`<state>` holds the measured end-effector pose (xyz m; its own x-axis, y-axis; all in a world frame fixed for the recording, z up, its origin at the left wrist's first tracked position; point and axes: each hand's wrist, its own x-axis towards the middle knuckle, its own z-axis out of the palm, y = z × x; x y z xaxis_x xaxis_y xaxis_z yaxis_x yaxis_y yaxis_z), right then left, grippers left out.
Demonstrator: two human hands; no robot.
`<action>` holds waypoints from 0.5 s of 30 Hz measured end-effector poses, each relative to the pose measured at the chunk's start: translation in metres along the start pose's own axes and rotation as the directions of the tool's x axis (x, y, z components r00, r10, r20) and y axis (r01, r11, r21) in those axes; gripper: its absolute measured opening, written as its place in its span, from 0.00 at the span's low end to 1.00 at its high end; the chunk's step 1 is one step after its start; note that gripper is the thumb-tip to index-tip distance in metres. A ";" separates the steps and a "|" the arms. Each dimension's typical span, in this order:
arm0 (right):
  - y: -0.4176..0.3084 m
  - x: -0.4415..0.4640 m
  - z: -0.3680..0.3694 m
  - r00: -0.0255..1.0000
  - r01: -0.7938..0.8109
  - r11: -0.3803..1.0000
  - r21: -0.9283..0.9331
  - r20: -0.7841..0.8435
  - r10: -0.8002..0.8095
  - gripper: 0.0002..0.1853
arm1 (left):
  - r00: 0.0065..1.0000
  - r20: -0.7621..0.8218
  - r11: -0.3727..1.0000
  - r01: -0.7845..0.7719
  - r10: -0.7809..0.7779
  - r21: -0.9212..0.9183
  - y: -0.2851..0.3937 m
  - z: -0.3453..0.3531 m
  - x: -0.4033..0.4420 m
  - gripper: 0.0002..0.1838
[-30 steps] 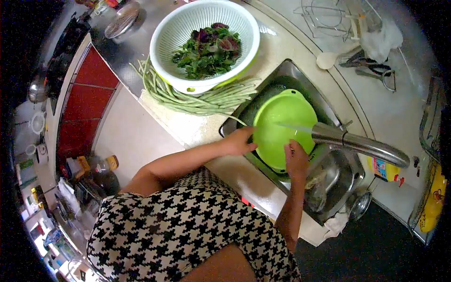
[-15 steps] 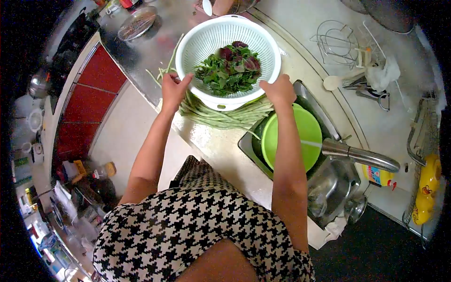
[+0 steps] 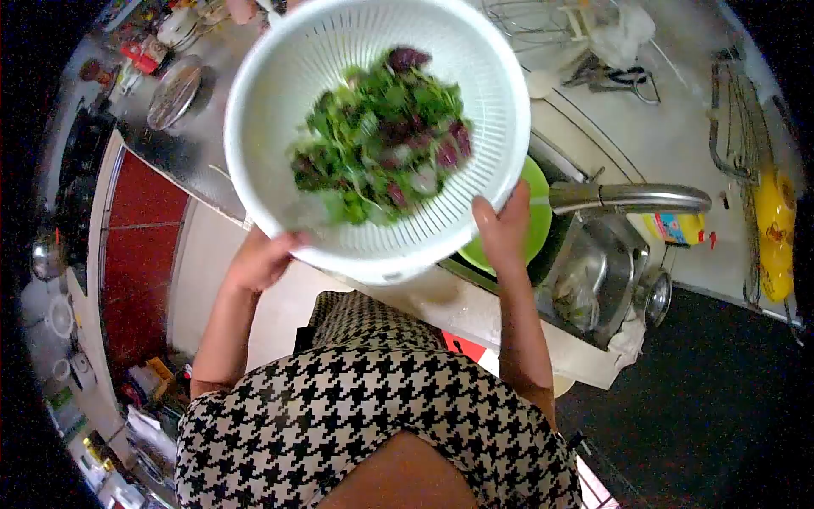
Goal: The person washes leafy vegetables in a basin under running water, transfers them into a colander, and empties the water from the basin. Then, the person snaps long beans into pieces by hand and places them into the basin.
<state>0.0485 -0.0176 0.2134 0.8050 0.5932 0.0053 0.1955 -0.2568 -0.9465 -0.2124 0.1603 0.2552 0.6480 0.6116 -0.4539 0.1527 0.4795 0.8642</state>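
Note:
A white slotted colander (image 3: 487,182) is held up close to the camera, over the counter, and hides much of it. Green and purple leaves (image 3: 381,136), slightly blurred, lie in its middle. My left hand (image 3: 264,256) grips the rim at the lower left, thumb on top. At the lower right, my right hand (image 3: 504,222) pinches the rim. Behind that hand, a green basin (image 3: 536,225) sits in the sink, partly covered by the colander.
A steel faucet (image 3: 636,198) reaches over the basin from the right. The second sink bowl (image 3: 598,271) holds a clear plastic bag. A yellow bottle (image 3: 678,227) stands behind it. At the upper left a round lid (image 3: 175,93) rests on the steel counter.
Both hands left the green basin and took hold of the colander's rim. The colander has risen toward the camera, and its leaves have shifted. The view has also moved.

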 end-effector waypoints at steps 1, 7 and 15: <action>0.000 -0.009 -0.016 0.998 -0.049 0.997 -0.059 0.032 0.051 0.29 | 0.998 0.059 0.983 -0.042 0.032 0.179 0.001 0.017 -0.005 0.29; -0.011 -0.056 -0.057 0.966 0.257 0.766 -0.589 0.146 -0.213 0.56 | 0.965 0.130 0.971 0.216 -0.229 0.104 -0.030 0.072 -0.016 0.28; 0.039 -0.033 -0.010 0.971 0.177 0.808 -0.562 0.233 -0.050 0.51 | 0.977 0.172 0.960 0.079 -0.129 0.268 -0.076 0.155 -0.001 0.25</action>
<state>0.0351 -0.0550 0.1800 0.6415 0.7668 -0.0223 0.6148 -0.5313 -0.5829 -0.1095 0.0257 0.2240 0.7415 0.4275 -0.5171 0.3980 0.3402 0.8520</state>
